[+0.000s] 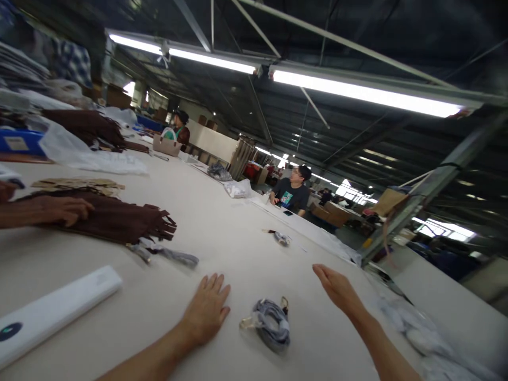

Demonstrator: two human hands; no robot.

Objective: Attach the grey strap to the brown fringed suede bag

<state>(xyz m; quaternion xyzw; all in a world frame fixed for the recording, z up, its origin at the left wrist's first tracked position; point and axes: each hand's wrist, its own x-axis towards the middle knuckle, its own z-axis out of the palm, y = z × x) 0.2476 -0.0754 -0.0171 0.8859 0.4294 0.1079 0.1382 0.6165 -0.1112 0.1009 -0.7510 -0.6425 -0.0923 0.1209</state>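
My left hand (206, 307) lies flat on the pale table (222, 233), palm down, fingers spread, holding nothing. My right hand (337, 288) hovers edge-on just above the table, fingers straight and empty. Between the two hands sits a coiled grey strap (272, 323) with metal clips, a little nearer my left hand and untouched by either.
A co-worker's hand (59, 209) rests on a pile of dark brown fringed pieces (119, 219) at the left. A white box (51, 309) lies at the near left. Grey straps (174, 255) lie mid-table. A seated person (293, 193) is across the table; plastic bags (420, 328) are at the right.
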